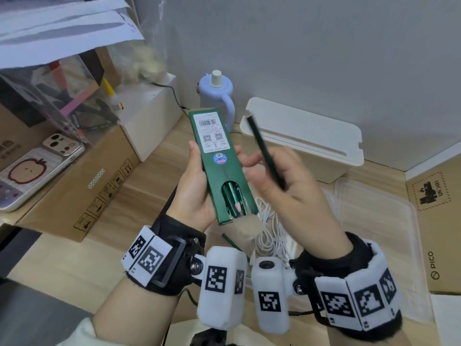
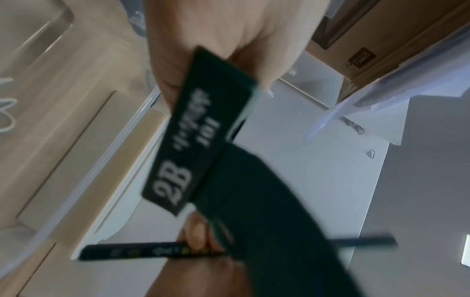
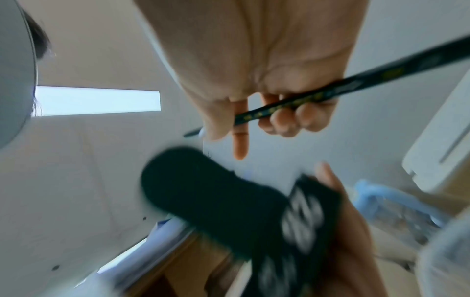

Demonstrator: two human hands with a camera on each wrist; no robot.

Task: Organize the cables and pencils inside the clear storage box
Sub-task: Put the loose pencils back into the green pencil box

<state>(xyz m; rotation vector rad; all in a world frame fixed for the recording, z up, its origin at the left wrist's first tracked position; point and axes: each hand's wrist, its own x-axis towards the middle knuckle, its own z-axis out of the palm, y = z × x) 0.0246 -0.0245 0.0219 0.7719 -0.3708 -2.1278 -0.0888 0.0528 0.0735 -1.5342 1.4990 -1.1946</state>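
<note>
Pencil box (image 1: 219, 168): gripped in your left hand (image 1: 193, 188), several pencils inside. Loose pencil (image 1: 265, 151): pinched in your right hand (image 1: 289, 183), not yet boxed. White cable (image 1: 269, 236): below your fingers, seemingly in the clear box (image 1: 374, 221), uncoiled. Task looks early.
</note>
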